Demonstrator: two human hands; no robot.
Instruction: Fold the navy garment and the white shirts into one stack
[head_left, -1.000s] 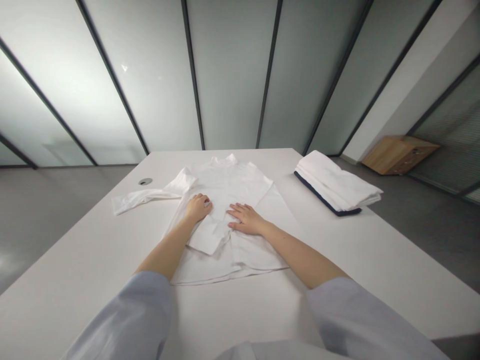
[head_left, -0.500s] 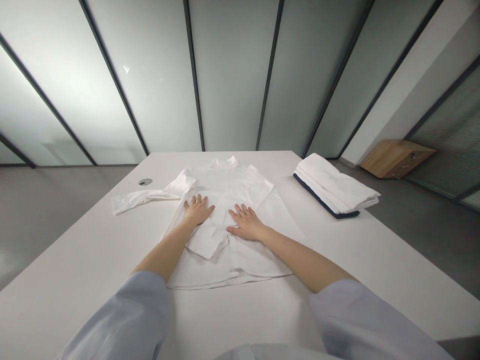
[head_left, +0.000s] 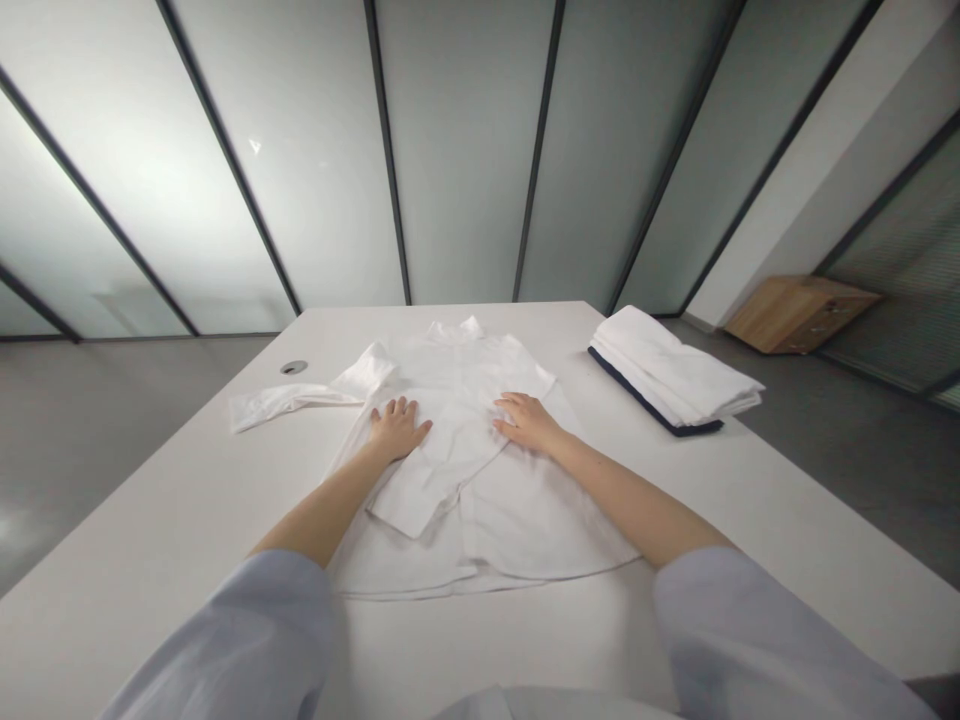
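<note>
A white shirt [head_left: 442, 375] lies spread on the table, its collar at the far end and its hem towards me. One sleeve [head_left: 277, 400] stretches out to the left over the tabletop. The other sleeve is folded across the body, its cuff [head_left: 409, 500] lying near the lower middle. My left hand [head_left: 397, 430] rests flat on the left side of the shirt, fingers spread. On the right side, my right hand [head_left: 529, 422] lies on the folded sleeve with its fingers apart, near the shoulder fold. Neither hand grips the cloth.
A stack of folded white garments [head_left: 671, 365] with a dark navy one [head_left: 697, 429] at the bottom lies at the table's right edge. The white table [head_left: 180, 510] has a round cable grommet [head_left: 294, 367] at left. A wooden cabinet [head_left: 795, 313] stands on the floor beyond.
My right hand has slid right and away from me over the shirt. The hem's right side now spreads wider and the sleeve's edge shows more. My left hand stays nearly in place.
</note>
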